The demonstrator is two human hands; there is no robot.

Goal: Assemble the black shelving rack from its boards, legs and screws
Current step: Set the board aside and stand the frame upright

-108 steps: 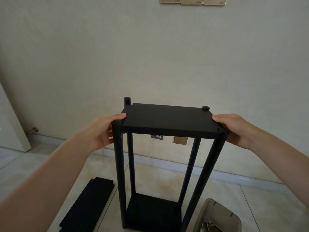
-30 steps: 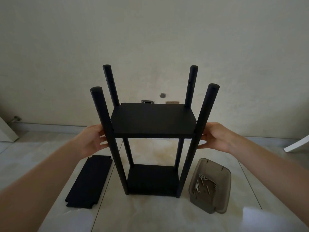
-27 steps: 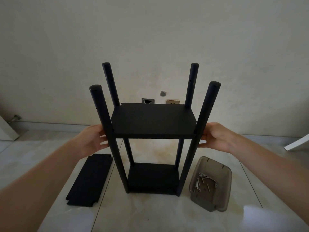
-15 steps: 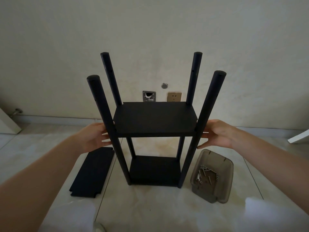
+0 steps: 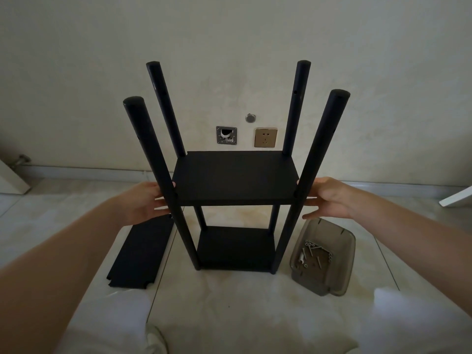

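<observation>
The matte black rack stands on the glossy tiled floor. Left hand and right hand, fingers extended, press its middle board's ends behind round legs. A flat notched board lies left of the rack; a translucent screw tray sits right.

Left hand fingers are partly hidden behind the near left leg. Screws in the tray, below the right fingers, are too small to count.

Upright black rack (two boards fitted)
</observation>
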